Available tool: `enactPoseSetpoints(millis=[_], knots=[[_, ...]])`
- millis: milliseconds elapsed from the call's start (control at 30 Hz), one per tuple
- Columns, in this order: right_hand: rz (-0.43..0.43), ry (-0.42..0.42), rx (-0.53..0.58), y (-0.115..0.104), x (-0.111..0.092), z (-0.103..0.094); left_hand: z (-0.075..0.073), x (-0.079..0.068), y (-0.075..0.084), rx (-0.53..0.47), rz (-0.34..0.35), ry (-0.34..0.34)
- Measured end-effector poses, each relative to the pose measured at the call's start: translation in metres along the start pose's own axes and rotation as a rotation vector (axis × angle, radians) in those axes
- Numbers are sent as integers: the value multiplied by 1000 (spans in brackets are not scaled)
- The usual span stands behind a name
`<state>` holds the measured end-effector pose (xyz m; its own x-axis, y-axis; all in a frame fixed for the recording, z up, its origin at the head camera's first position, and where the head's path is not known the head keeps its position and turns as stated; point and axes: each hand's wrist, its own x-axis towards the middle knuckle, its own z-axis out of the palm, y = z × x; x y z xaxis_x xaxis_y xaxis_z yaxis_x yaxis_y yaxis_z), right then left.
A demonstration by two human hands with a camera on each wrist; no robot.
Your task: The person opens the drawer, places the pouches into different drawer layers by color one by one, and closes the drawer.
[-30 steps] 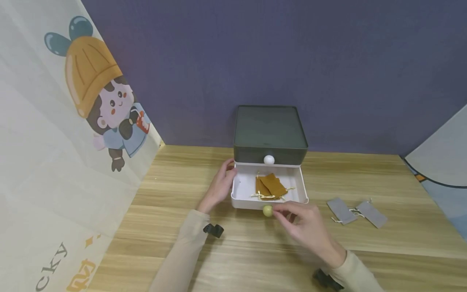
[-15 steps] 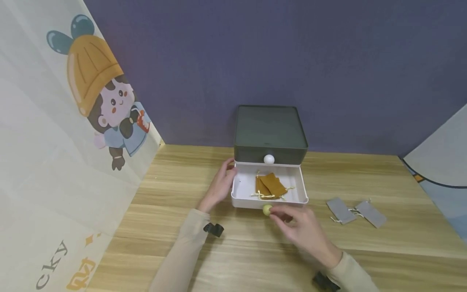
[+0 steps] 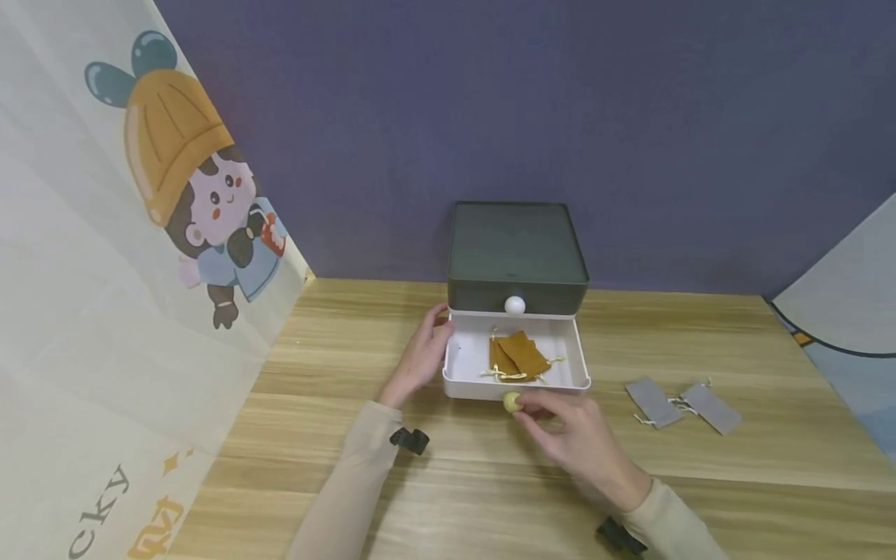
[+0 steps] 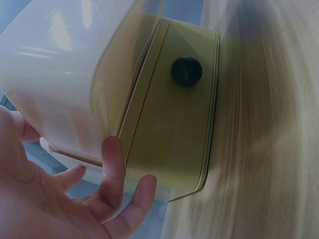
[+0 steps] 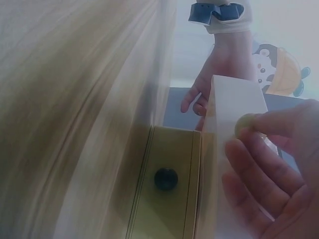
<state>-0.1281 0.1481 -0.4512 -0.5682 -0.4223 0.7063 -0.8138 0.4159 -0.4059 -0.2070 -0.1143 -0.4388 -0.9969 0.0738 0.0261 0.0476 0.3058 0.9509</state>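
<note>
A small drawer cabinet [image 3: 518, 241] stands against the wall, with a dark green top drawer that has a white knob [image 3: 515, 305]. Below it, a white drawer [image 3: 458, 389] is pulled out and holds mustard-brown drawstring pouches [image 3: 521, 355], overlapping. My right hand [image 3: 584, 439] pinches this drawer's yellow knob [image 5: 244, 124] between thumb and finger. My left hand [image 3: 422, 354] rests at the cabinet's left side, its fingertips touching the side near the drawer in the left wrist view. A yellowish bottom drawer [image 4: 169, 119] with a dark knob [image 4: 187, 71] shows in both wrist views.
Two grey drawstring pouches [image 3: 710, 408] lie on the wooden table [image 3: 490, 498] to the right of the cabinet. A purple-blue wall [image 3: 518, 101] rises behind, and a white cloth with a cartoon figure [image 3: 210, 202] hangs on the left.
My right hand has shifted slightly left, its fingertips now further over the yellow knob. The drawer stays pulled out almost the same amount, and the left hand has not moved.
</note>
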Motion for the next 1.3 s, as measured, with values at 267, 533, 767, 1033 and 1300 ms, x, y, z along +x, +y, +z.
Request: enactPoseSetpoints(millis=[267,533,767,1033,1300], knots=[[12,10,-3,1,0,-1,1,1,-1,-4,-13,-1],[16,33,-31,2,1,0,0,1,-2,-19,-23,0],[18,45,-25,2,1,0,-1,-1,1,-32,-12,-10],[23,52,-31,4,1,-1,0,1,2,-28,-13,-18],[43,38,-25,6,1,-1,-2,1,1,-19,-11,-13]])
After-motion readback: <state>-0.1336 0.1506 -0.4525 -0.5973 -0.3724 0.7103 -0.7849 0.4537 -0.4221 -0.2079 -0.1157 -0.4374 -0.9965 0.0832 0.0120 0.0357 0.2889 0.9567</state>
